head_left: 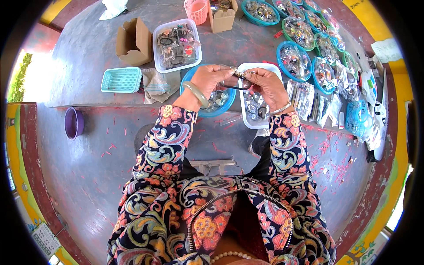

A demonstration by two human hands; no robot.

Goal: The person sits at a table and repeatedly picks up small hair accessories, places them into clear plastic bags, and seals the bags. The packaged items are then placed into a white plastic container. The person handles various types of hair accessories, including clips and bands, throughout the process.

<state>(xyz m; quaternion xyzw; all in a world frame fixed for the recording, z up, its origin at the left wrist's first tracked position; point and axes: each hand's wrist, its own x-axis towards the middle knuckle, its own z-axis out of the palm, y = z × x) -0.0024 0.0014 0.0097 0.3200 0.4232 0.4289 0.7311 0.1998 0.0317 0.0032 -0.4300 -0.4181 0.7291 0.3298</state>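
Both hands meet over the near edge of the raised grey surface. Between the closed fingertips of my left hand (206,80) is a small clear plastic bag (229,82). My right hand (270,87) pinches a black hair tie (239,88) with a small shiny ornament, right against the bag. How far the tie lies inside the bag I cannot tell. Below my left hand a blue basin (227,106) holds several clear packets. Under my right hand stands a white tray (251,124) with dark hair ties, partly covered by that hand.
A white tub (155,48) of mixed hair ties stands far left, by an open cardboard box (134,42). Nearby are a turquoise basket (121,80) and grey cloth (154,86). Several basins (293,61) of packets crowd the right. A purple bucket (74,123) sits lower left.
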